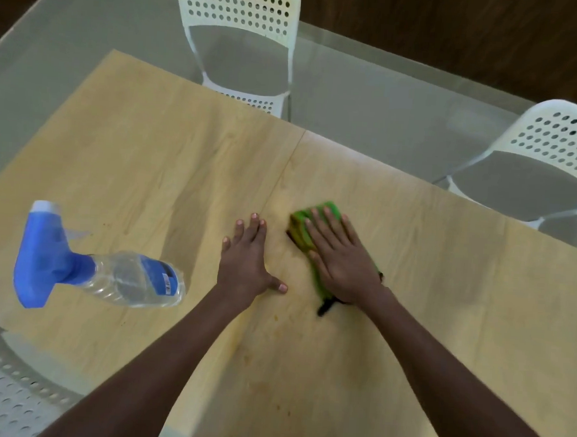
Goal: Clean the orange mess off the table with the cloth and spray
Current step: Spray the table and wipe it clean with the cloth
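A folded green cloth (301, 227) lies on the light wooden table (148, 162) right of the middle seam. My right hand (340, 258) presses flat on it with straight fingers, covering most of it. My left hand (248, 256) rests flat on the bare table just left of the cloth, fingers spread. Faint orange smears and specks (268, 362) show on the wood near the seam and below the hands. A clear spray bottle (108, 271) with a blue trigger head stands at the left, apart from both hands.
Two white perforated chairs stand beyond the table's far edge, one at the top middle (241, 29) and one at the right (547, 156). Another white chair (3, 386) shows at the lower left corner. Grey floor lies around the table.
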